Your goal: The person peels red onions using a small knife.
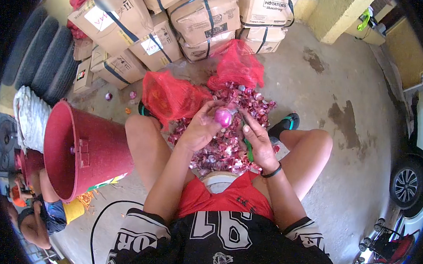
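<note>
In my left hand (200, 129) sits a peeled, shiny purple red onion (223, 117), with a tuft of loose skin at its far end. My right hand (260, 142) is closed on a knife with a green handle (249, 150); its blade is hard to make out. The fingers of that hand are close to the onion's right side. Below both hands, a wide heap of onion skins (215, 153) covers the floor between my feet. Two red mesh sacks (173, 96) (238, 69) lie at the heap's far side.
A large red bin (62, 149) stands left of my knee. Strapped cardboard boxes (204, 18) are stacked ahead, beside tyres (45, 54). Two loose onions (133, 95) lie on the floor. Another person (38, 219) sits at lower left. A car wheel (406, 185) is at right.
</note>
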### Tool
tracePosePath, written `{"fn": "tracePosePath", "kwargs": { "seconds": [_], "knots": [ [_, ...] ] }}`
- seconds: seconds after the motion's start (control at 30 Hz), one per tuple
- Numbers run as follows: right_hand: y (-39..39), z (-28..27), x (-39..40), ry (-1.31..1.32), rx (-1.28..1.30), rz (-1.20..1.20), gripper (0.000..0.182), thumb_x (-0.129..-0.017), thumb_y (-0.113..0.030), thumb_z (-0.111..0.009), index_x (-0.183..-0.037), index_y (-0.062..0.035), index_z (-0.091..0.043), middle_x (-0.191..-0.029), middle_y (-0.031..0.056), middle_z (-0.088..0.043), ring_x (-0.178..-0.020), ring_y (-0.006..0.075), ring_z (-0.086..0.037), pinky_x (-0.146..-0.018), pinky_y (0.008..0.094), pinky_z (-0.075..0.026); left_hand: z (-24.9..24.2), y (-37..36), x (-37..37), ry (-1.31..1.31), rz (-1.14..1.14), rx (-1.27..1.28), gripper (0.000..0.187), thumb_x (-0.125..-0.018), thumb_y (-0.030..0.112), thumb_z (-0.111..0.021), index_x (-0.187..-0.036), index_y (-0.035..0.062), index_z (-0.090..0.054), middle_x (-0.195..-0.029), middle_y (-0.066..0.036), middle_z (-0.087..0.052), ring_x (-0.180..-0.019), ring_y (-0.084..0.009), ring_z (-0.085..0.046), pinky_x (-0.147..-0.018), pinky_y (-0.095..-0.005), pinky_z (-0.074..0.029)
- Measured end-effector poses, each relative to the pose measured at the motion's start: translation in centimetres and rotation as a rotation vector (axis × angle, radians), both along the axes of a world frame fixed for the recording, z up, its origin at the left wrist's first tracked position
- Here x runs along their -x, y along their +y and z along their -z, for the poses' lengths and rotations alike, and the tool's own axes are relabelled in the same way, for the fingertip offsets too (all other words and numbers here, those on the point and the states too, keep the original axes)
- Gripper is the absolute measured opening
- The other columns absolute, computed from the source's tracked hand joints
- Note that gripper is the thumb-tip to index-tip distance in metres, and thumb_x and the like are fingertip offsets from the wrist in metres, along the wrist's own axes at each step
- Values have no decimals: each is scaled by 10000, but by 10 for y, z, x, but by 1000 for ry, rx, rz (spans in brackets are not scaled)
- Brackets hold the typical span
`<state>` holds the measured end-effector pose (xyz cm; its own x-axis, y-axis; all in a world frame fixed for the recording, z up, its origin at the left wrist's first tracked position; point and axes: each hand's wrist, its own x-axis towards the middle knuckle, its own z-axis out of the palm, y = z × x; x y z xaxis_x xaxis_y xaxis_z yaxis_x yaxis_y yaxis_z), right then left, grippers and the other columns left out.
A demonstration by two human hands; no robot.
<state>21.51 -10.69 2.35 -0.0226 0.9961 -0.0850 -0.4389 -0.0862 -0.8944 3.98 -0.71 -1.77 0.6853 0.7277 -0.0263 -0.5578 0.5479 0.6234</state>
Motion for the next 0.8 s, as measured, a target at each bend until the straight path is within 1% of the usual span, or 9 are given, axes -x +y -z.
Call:
{"fn": "tracePosePath", "kwargs": {
  "seconds": [0.03, 0.1, 0.2, 0.3, 0.43, 0.53, 0.6, 0.7, 0.8],
  "knots": [
    [-1, -1, 0, -25, 27, -24, 522, -1026, -213, -499, -1497, -60, -335, -734, -61, -420, -603, 46, -376, -543, 194, -327, 0, 0, -1, -39, 10, 52, 583, -819, 50, -739, -1329, 75, -458, -1296, -118, -555, -1140, -249, -595, -954, -414, -526],
    [-2, -3, 0, -74, 81, -72, 533, -1022, -203, -503, -1501, -53, -324, -743, -55, -416, -610, 44, -370, -544, 192, -326, -2, 0, -2, 88, -49, 57, 565, -817, 44, -739, -1313, 85, -471, -1280, -113, -561, -1141, -239, -589, -955, -407, -522],
    [-3, 0, -1, -168, 4, -85, 555, -1013, -178, -510, -1512, -55, -298, -801, 0, -501, -670, 84, -461, -608, 233, -422, -10, -2, -5, 219, -106, 21, 551, -808, 22, -739, -1293, 82, -486, -1259, -102, -568, -1141, -225, -583, -953, -395, -517],
    [-2, 9, 4, -541, -93, -3, 556, -1004, -161, -517, -1503, -38, -306, -897, 70, -580, -778, 143, -544, -737, 294, -485, -7, -2, -5, 308, -137, -108, 557, -790, -14, -738, -1284, 68, -494, -1248, -93, -571, -1138, -215, -581, -948, -378, -516],
    [0, -2, 2, -639, -80, -3, 497, -1003, -154, -514, -1463, -23, -380, -957, 104, -612, -835, 171, -567, -808, 315, -480, -3, -1, -4, 314, -135, -167, 581, -765, -61, -734, -1283, 49, -494, -1248, -88, -567, -1135, -217, -584, -946, -363, -520],
    [4, 19, -2, -529, -46, 109, 451, -1013, -159, -505, -1440, -36, -432, -928, 53, -601, -749, 112, -522, -707, 260, -464, -8, -1, 1, 191, -12, -97, 602, -762, -51, -746, -1296, 53, -486, -1263, -85, -560, -1163, -220, -568, -977, -371, -503],
    [8, 21, -7, -295, 25, 190, 430, -1020, -161, -500, -1434, -57, -454, -915, 13, -591, -689, 71, -479, -633, 223, -436, -9, -6, 1, 161, 7, -103, 591, -781, -36, -738, -1304, 55, -479, -1281, -88, -555, -1169, -225, -565, -986, -373, -499],
    [4, 13, -9, -133, 2, 80, 421, -1026, -173, -498, -1434, -73, -462, -886, -36, -555, -643, 31, -408, -557, 184, -360, -6, -6, -5, 165, 11, -64, 574, -825, 5, -714, -1332, 66, -451, -1310, -100, -545, -1166, -235, -569, -974, -379, -508],
    [-2, 11, -2, -201, -33, 19, 426, -1030, -189, -494, -1441, -84, -455, -848, -42, -534, -642, 36, -401, -549, 183, -342, -6, -4, -7, 155, -54, 53, 554, -869, 51, -687, -1354, 76, -420, -1322, -121, -545, -1140, -248, -590, -920, -393, -537]
  ]
}}
